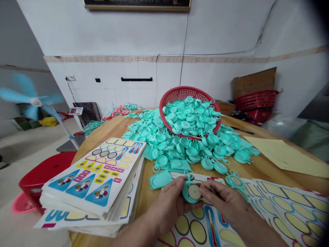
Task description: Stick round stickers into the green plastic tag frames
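My left hand (168, 204) grips a round teal plastic piece (192, 191) with a pale round sticker on its face. My right hand (226, 200) pinches the sticker's right edge against the piece. Both hands hover over a sticker sheet (203, 226) printed with yellow ovals and thermometer shapes. A heap of the same teal pieces (185, 144) lies just beyond my hands. It spills from a tipped red basket (180, 93).
A thick stack of sticker sheets (97, 178) sits at my left on the wooden table (264, 164). More sheets (290, 206) lie at my right, a yellow paper (285, 154) beyond. A blue fan (33, 101) spins at far left, a red stool (43, 175) below it.
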Motion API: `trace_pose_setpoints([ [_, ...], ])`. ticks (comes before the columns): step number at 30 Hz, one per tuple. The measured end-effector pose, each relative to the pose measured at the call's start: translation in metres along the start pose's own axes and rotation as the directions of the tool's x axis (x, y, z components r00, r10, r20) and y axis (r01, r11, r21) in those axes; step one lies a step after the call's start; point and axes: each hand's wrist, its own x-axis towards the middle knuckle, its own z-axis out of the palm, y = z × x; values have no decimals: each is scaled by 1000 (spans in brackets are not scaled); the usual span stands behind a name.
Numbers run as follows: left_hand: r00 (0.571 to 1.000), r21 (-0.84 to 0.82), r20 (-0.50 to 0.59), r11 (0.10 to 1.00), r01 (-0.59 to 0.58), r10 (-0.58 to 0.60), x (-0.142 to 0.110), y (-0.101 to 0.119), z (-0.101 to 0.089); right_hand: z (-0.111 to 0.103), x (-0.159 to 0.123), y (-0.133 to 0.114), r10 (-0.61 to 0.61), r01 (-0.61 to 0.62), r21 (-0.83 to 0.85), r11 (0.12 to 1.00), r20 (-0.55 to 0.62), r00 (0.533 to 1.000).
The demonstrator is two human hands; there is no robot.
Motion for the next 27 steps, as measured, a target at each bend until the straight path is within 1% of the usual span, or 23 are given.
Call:
trace_pose_setpoints([
  [2,1000,-5,-5,1000,-10,10,-1,-2,1,1,0,-3,11,-9,-92,996,22,1000],
  [4,999,-10,-21,1000,-24,24,-1,-4,1,2,0,-5,14,-12,-136,991,20,1000],
  [8,998,-7,-35,999,-48,48,1,-7,1,5,0,-2,-30,29,-156,987,-3,1000],
  [12,998,16,-49,999,-46,46,1,-8,2,8,0,2,-72,60,-218,974,-48,996],
  [18,997,2,-50,999,-53,53,0,-8,3,8,0,-3,-95,68,-274,959,-89,992],
  [21,998,1,-40,999,-55,55,0,-8,2,7,0,-4,-128,92,-314,945,-97,987],
  [23,998,3,-44,999,-42,42,1,-8,1,7,-1,-3,-133,100,-314,944,-87,987],
  [27,998,11,-67,1000,-16,17,1,-6,2,6,-2,0,-92,76,-265,961,-48,995],
])
